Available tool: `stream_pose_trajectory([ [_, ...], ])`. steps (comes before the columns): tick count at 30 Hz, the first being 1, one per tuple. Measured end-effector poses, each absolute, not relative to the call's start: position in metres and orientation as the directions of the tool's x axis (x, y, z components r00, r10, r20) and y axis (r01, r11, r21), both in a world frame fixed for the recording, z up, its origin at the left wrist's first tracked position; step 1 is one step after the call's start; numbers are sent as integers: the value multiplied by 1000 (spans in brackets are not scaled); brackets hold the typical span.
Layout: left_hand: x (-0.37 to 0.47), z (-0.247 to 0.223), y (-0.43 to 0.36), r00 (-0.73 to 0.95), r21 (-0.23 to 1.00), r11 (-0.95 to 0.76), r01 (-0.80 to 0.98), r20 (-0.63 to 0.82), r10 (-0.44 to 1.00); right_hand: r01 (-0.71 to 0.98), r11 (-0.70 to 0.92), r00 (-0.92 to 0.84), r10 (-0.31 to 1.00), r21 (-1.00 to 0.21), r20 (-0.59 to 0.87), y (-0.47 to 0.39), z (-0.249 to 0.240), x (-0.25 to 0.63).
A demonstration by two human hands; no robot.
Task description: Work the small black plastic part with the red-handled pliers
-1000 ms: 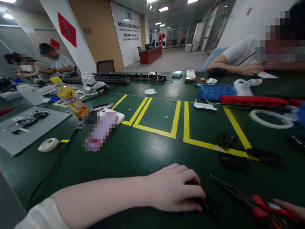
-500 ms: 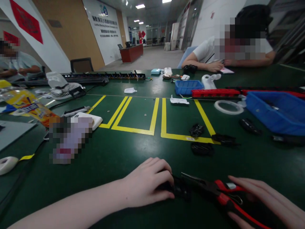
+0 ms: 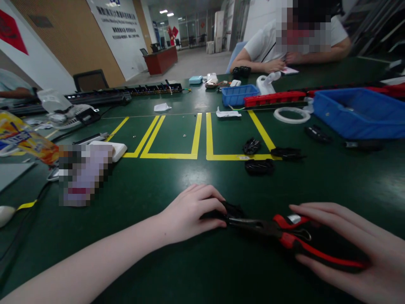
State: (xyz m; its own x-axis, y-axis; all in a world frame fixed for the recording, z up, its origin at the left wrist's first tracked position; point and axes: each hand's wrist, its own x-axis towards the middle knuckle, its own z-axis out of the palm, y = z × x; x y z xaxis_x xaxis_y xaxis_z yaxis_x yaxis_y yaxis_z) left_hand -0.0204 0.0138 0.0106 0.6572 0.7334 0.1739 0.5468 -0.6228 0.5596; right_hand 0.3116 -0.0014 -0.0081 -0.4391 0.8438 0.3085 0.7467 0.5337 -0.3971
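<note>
Fingers bent, my left hand grips a small black part low over the green table; its exact kind I cannot make out. My right hand is closed around red-and-black long-nose pliers. Their jaws point left and meet the black part right beside my left fingertips. Whether the jaws pinch it or only touch it cannot be told. Beyond my hands lie several similar black pieces, among them a rounded one, a curled one and a longer one.
Yellow tape marks rectangles on the table. A large blue bin and a smaller blue bin stand to the right, with a white ring nearby. At left are a phone and a bottle. Another person sits across.
The pliers' tips, slightly parted and apart from the part before, have come left onto it and look closer together. My right hand has moved further around the handles. The view has shifted.
</note>
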Motion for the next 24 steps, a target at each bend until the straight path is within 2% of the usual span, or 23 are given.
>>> stream_pose_trajectory([
  [6,-23,8,14,681,536,-657,531,192,707,742,531,-417,844,-409,338,0,-5,310],
  [17,-22,14,11,642,621,-598,506,192,743,724,566,-464,823,-394,329,0,-3,312],
  [24,-21,14,10,647,604,-608,516,190,739,703,598,-515,802,-385,305,0,-2,311],
])
